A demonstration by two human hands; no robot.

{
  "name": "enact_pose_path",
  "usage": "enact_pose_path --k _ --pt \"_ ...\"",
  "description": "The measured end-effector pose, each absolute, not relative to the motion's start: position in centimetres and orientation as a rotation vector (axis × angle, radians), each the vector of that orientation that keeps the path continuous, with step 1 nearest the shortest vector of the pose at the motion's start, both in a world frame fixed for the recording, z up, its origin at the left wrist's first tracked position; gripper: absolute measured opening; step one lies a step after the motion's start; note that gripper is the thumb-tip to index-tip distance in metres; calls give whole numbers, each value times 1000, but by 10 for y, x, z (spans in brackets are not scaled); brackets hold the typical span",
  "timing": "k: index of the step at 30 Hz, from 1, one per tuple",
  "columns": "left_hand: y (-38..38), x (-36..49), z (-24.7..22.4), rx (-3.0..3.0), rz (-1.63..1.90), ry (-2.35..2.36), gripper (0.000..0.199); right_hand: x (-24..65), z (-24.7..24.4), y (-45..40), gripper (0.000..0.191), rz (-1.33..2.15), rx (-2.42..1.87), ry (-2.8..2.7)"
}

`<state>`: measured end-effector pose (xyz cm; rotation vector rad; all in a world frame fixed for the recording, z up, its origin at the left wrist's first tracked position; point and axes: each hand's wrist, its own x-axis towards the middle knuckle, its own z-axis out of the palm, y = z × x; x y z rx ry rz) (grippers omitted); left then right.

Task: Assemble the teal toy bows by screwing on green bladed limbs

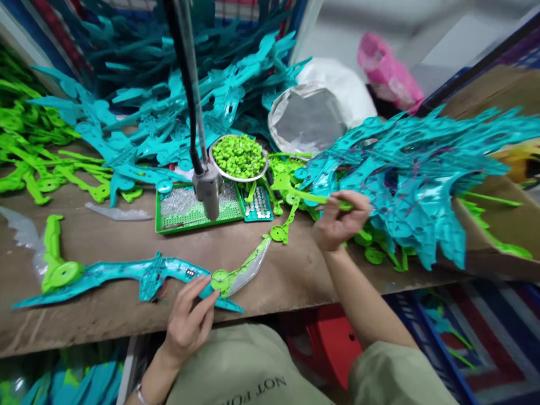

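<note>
A teal toy bow half (122,271) lies across the near side of the bench, with a green limb piece (53,261) on its left end. At its right end sits another green limb piece (220,279) with a translucent blade. My left hand (192,315) has its fingers closed on this end of the bow, by the round green joint. Over the parts to the right, my right hand (342,219) pinches a long green plastic piece (312,198). Just below that piece is a loose green limb piece (280,232).
An electric screwdriver (207,188) hangs above a green tray of screws (164,226). Behind it stands a bowl (212,160) of small green parts. Teal bow halves (379,174) are heaped at right, more at the back. Green pieces (29,129) pile up at left.
</note>
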<state>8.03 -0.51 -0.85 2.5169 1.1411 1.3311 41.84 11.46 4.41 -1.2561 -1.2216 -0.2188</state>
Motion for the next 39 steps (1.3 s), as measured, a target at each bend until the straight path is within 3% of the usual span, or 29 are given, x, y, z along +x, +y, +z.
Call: enact_pose_path --k 2,6,10,13,19,26,32,34,39 --pt "-5 80 0 2515 1367 1155 46 413 63 98 24 -203 -1126 -1112" --pt "-9 83 22 2428 1390 1279 51 396 83 62 20 374 -1120 -1053" --pt "-20 92 35 2382 1169 1104 63 375 63 26 24 982 -1218 -900" --pt "-29 99 34 2455 976 1018 66 363 37 6 28 1179 -1293 -800" --pt "-36 103 26 2555 834 959 36 361 10 -7 32 1291 -1429 -762" --pt "-22 95 29 2525 887 998 37 380 9 9 30 1335 -1433 -845" --pt "6 87 18 2394 877 1308 8 402 29 41 20 1338 -1308 -967" --pt "12 91 14 2396 793 1302 2 397 37 49 19 1327 -1363 -1159" --pt "19 104 11 2406 644 1267 8 358 41 64 10 1079 -1408 -1987"
